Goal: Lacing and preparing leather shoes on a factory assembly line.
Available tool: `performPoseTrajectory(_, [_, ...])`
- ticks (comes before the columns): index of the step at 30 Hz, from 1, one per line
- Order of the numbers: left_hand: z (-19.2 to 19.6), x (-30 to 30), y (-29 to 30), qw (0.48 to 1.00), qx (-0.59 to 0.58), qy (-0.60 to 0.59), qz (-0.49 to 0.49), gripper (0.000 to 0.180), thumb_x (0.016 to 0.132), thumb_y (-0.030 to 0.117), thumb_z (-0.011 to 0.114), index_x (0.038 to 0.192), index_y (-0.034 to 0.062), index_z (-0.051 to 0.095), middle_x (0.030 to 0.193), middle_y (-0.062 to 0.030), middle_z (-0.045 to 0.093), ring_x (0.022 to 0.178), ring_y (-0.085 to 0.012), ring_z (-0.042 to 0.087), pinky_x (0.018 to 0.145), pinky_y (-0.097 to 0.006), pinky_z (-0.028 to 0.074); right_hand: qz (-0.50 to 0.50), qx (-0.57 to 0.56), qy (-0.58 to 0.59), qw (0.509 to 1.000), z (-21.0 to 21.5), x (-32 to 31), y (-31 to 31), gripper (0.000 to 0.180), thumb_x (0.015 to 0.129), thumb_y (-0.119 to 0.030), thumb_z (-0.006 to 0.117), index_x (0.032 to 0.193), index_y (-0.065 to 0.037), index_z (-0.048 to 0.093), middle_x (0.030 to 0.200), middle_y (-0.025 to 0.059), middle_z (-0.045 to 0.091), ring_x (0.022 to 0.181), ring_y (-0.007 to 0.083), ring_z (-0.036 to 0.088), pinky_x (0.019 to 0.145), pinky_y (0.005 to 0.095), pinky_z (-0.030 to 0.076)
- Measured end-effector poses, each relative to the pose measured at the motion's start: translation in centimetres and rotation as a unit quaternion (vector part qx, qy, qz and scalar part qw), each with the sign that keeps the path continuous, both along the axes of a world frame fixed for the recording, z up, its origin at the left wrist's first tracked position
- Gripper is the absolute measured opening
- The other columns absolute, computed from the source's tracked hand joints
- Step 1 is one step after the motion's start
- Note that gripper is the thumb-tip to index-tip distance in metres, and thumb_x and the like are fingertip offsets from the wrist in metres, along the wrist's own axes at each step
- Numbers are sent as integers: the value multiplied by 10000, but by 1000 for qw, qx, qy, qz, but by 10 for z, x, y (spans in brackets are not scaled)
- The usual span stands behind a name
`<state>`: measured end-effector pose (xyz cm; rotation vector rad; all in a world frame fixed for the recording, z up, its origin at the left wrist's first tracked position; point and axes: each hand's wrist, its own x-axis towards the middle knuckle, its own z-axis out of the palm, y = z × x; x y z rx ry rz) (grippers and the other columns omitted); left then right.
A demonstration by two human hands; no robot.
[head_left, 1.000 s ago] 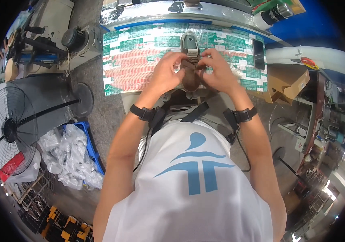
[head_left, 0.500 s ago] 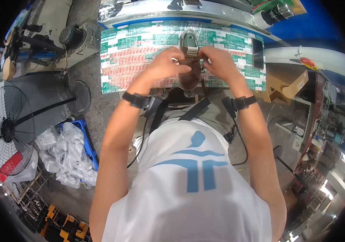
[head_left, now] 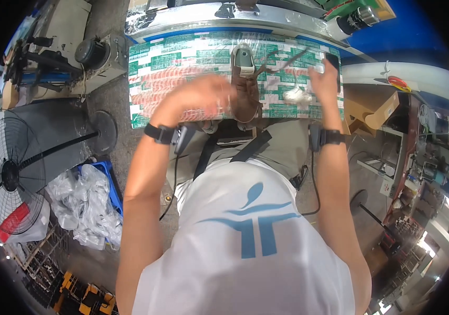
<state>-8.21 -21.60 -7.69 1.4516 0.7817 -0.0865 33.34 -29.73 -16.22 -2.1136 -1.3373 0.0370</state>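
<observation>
A brown leather shoe stands on the table with its toe toward me. A grey-green form fills its opening. My left hand is beside the shoe's left side, its fingers smeared by motion. My right hand is off to the right, by a dark phone; its thumb and forefinger look apart, with a small white bit between or behind them. Below it lies a blurred white crumpled wad. From the shoe's upper right, a dark lace trails toward the right.
Green-and-white printed tape covers the table. A metal ledge runs along its far side. An open cardboard box is at the right. On the left are a floor fan and a blue crate with clear plastic bags.
My right hand has moved from the shoe to the right; my left hand has shifted a little left and down. The white wad and the stretched-out lace now show on the right.
</observation>
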Motion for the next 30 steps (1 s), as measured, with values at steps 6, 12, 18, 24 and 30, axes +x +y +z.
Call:
performPoseTrajectory(6, [-8,26,-44,965,249,-25,85,197,993,208,719,1092,50,783,963,-101,757,763,-220,741,699,-376,576,216,-227,-31,949,-12,-53,-70,645,831,-173,810,1439,-75,620,1388,250,610,1292,438,589,1111,487,490])
performPoseTrajectory(12, [-51,61,-36,872,451,-4,191,129,911,113,775,1035,75,776,934,-103,706,851,-325,708,751,-434,560,158,-186,-51,968,-23,-58,-59,593,768,-87,811,1342,-110,664,1210,197,617,1159,417,603,1040,493,509])
performPoseTrajectory(18, [-49,76,-30,847,512,18,144,126,890,156,788,964,57,763,952,-137,715,877,-377,711,758,-470,561,144,-114,-31,982,-13,-58,-76,537,757,-28,779,1282,-93,687,1203,205,627,1150,426,601,1022,495,511])
performPoseTrajectory(24, [-53,57,0,884,459,86,-25,240,835,248,861,736,58,751,757,-168,742,691,-322,730,652,-434,567,90,15,13,996,-62,-81,-78,298,779,18,629,1060,-24,716,1045,230,652,1032,439,613,974,520,507])
performPoseTrajectory(30, [-73,52,10,979,142,-64,133,133,861,-13,842,847,22,714,780,30,683,685,-56,583,638,-228,477,58,-93,-20,994,-38,-81,-87,502,771,-58,714,1265,-138,673,1247,148,567,1238,384,529,1077,495,438])
